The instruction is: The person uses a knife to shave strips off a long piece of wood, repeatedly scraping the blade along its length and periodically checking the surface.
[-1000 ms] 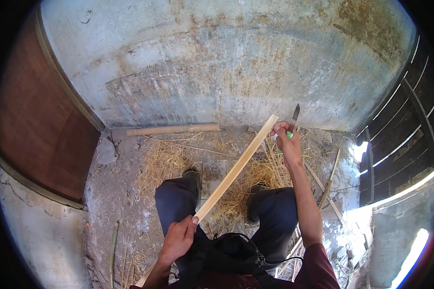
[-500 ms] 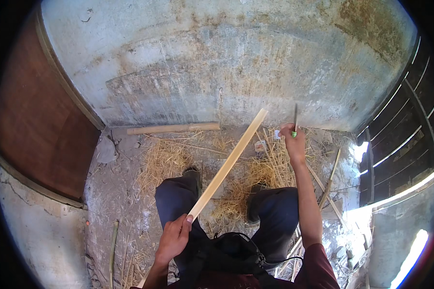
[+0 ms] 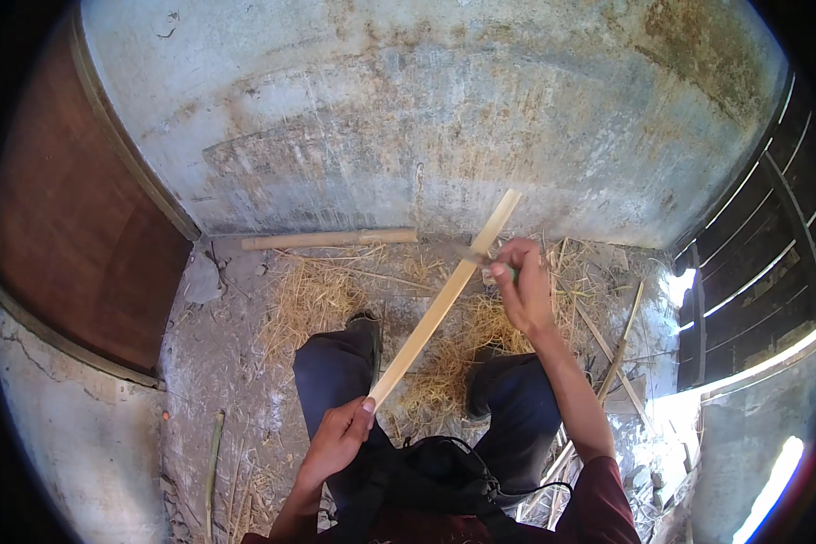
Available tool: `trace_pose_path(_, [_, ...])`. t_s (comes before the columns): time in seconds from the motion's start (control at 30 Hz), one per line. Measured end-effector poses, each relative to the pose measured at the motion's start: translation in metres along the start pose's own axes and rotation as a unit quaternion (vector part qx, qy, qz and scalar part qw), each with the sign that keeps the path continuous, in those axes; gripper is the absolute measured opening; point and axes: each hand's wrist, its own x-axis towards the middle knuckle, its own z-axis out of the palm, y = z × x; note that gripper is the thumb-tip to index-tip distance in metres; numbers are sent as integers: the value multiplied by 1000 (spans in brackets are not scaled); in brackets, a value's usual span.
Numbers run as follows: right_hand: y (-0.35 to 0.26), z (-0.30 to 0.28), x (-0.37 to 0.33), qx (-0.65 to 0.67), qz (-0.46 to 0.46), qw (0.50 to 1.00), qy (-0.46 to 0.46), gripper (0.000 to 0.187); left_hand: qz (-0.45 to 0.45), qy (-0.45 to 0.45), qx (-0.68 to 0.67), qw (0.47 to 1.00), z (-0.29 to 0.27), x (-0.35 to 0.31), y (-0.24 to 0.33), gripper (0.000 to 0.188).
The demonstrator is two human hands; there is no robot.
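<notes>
A long flat strip of split bamboo (image 3: 428, 324) slants up and to the right, away from my lap. My left hand (image 3: 337, 439) is closed round its near end, thumb on top. Toward the far end, my right hand (image 3: 526, 286) grips a knife (image 3: 470, 254) by its green handle, most of which the fingers hide. The blade lies across the strip, its tip pointing left; it is slightly blurred, and I cannot tell whether it touches the bamboo.
Piles of pale shavings (image 3: 310, 304) lie on the dirt floor round my feet. A bamboo pole (image 3: 331, 239) rests along the base of the stained wall (image 3: 426, 118). Thin sticks (image 3: 622, 349) lie to the right, near a slatted dark panel (image 3: 757, 263). A brown door (image 3: 86, 218) stands left.
My right hand has moved left and slightly nearer, turning the knife from upright to lying across the strip. My left hand and the bamboo have shifted a little right.
</notes>
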Motion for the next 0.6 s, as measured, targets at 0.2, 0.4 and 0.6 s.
trace_pose_path(0.2, [-19,8,-10,-7,-181,982,-50,38,54,28,27,998,2,19,15,46])
trace_pose_path(0.4, [-30,15,-14,12,-290,955,-54,42,99,47,37,993,12,31,53,37])
trace_pose_path(0.6, [-30,13,-19,8,-298,953,-51,44,130,78,21,988,21,42,77,37])
